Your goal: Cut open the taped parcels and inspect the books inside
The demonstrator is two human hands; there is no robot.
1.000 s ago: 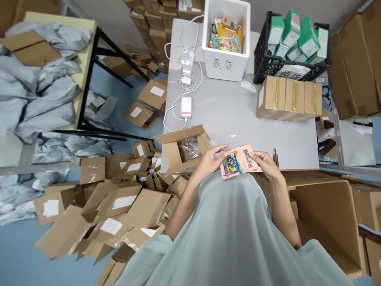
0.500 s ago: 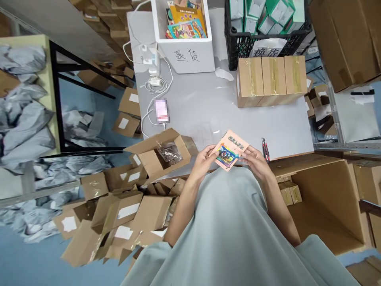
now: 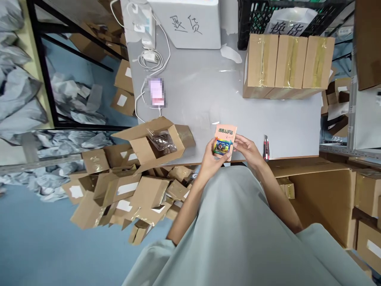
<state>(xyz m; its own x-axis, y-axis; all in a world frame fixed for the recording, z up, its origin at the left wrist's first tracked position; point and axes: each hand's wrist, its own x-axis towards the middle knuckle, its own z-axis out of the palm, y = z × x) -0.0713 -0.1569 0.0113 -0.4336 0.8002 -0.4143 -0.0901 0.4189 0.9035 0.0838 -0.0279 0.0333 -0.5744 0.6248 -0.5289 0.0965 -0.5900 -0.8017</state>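
Note:
A small pink booklet with a colourful picture on its cover is held upright over the table's front edge. My left hand grips its lower left side, thumb across the bottom of the cover. At its right edge, my right hand has its fingertips against the booklet; whether they pinch it or only touch it is hard to tell. To the right lies a red and black utility knife on the table. An open cardboard box with crumpled clear plastic inside stands to the left.
Three taped cartons stand at the table's back right, before a black crate. A white foam box is at the back. A phone on a cable lies left. A large open carton is at my right; boxes pile below left.
The booklet has turned from tilted to nearly upright. My left hand has shifted its hold, its thumb now across the cover. The view has moved, bringing the table's back items higher in the picture.

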